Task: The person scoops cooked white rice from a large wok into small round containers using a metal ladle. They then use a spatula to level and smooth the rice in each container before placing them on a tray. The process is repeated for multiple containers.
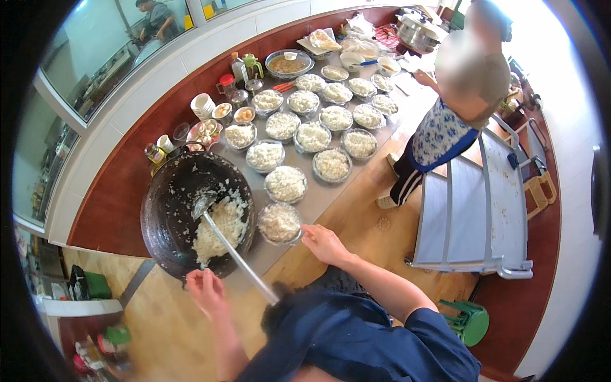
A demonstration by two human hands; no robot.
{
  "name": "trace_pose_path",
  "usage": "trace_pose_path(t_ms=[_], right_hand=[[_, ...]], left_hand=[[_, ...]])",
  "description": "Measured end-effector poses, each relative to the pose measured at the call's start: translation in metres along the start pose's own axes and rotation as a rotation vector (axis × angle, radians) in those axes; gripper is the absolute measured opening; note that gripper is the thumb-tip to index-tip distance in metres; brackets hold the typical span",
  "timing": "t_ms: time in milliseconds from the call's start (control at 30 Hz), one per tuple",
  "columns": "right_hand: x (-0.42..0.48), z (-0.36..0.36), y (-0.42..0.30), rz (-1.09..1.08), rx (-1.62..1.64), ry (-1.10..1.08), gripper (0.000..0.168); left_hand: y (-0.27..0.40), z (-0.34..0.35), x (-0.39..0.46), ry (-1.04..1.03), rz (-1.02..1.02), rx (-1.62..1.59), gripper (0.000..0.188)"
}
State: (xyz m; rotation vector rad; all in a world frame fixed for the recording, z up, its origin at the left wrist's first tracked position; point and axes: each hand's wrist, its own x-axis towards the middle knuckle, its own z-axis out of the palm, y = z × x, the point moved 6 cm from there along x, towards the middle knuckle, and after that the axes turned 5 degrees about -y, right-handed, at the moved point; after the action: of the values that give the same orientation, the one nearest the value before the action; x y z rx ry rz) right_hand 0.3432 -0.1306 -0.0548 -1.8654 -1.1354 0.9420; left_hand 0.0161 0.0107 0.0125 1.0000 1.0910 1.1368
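Note:
At the table's near edge, my right hand [327, 244] has its fingertips on the rim of a plastic-lined bowl of rice [279, 223]. My left hand [208, 289], loosely curled and slightly blurred, is beside the near rim of a large dark wok [167, 238]; I see nothing in it. Cooked rice [220, 229] lies in a heap on the wok's right side, with grains stuck to its wall. A long-handled metal ladle [228, 243] rests with its head in the wok and its handle reaching towards my body. Several more bowls of rice [285, 185] stand in rows beyond.
A person in a flowered apron [441, 133] stands at the table's right side. Bottles [238, 69], a basin of liquid [289, 63] and a lidded steel pot [416, 32] line the back. A metal cart [477, 200] and a green stool [470, 322] are to the right.

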Motion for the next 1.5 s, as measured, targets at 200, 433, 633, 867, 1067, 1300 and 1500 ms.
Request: trace_pose_path(t_ms=[200, 433, 633, 867, 1067, 1300, 1500], right_hand=[[0.003, -0.079, 0.078, 0.022, 0.129, -0.030, 0.035], [0.009, -0.146, 0.152, 0.280, 0.398, -0.042, 0.031], [0.037, -0.142, 0.129, 0.221, 0.428, -0.075, 0.032], [0.051, -0.128, 0.120, 0.188, 0.344, -0.110, 0.034], [0.054, -0.124, 0.117, 0.212, 0.337, -0.074, 0.032], [0.084, -0.162, 0.127, 0.156, 0.313, 0.138, 0.031], [0.148, -0.276, 0.112, 0.061, 0.390, 0.459, 0.041]], left_hand=[[-0.026, 0.102, -0.016, 0.040, -0.045, -0.026, 0.012], [-0.018, 0.179, -0.043, -0.094, -0.062, 0.095, 0.016], [-0.020, 0.172, -0.037, -0.029, -0.092, 0.092, 0.017], [-0.025, 0.175, -0.023, -0.075, -0.107, 0.068, 0.019], [-0.021, 0.165, -0.013, -0.088, -0.120, 0.081, 0.020], [-0.021, 0.168, -0.001, -0.122, -0.117, 0.040, 0.021], [-0.026, 0.183, 0.011, -0.104, -0.095, -0.083, 0.022]])
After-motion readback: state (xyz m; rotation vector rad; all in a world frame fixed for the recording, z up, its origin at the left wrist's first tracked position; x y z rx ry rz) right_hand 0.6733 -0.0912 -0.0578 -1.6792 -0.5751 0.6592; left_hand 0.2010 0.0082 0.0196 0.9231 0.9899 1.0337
